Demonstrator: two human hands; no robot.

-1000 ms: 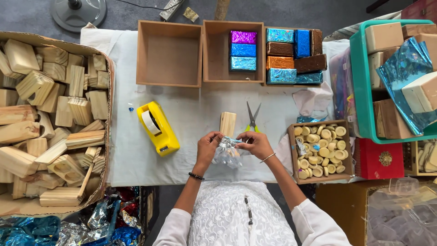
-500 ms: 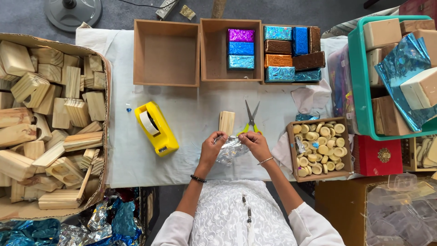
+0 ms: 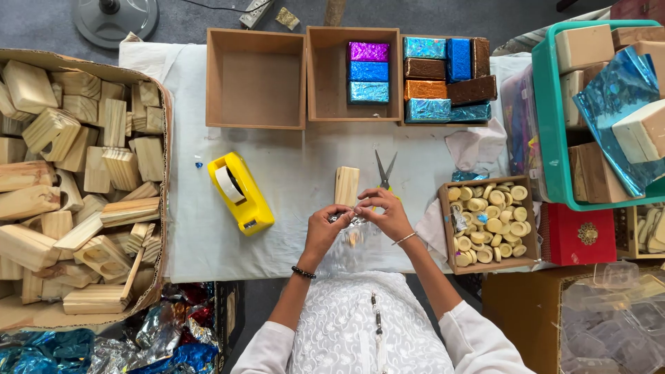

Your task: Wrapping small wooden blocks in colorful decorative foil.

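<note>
I see both hands meeting at the near edge of the table: my left hand [image 3: 325, 225] and right hand [image 3: 383, 215] pinch the top of a crinkled sheet of clear, silvery foil [image 3: 350, 246], fingertips closed on it from either side. The foil hangs glossy and wrinkled below the hands, over the white cloth [image 3: 298, 166] that covers the table. Whether anything is wrapped inside it I cannot tell.

Just beyond the fingers lies a plain wooden block [image 3: 346, 185], pale, rectangular, with visible grain, and just beside it to the right a pair of scissors [image 3: 384, 172], blades apart. To the left sits a yellow plastic tape dispenser [image 3: 240, 192] with a white roll.

To the right, a shallow cardboard tray [image 3: 443, 228] holds small round pale discs. At the far edge stand open wooden boxes: one bare [image 3: 255, 79], one [image 3: 325, 76] with three shiny foil-wrapped blocks in purple, blue and teal, and next to it more wrapped blocks in teal, blue, orange and brown.

At far left a big cardboard carton [image 3: 163, 173] is heaped with rough wooden blocks. At right, a green plastic crate [image 3: 547, 125] holds blocks and blue foil.
</note>
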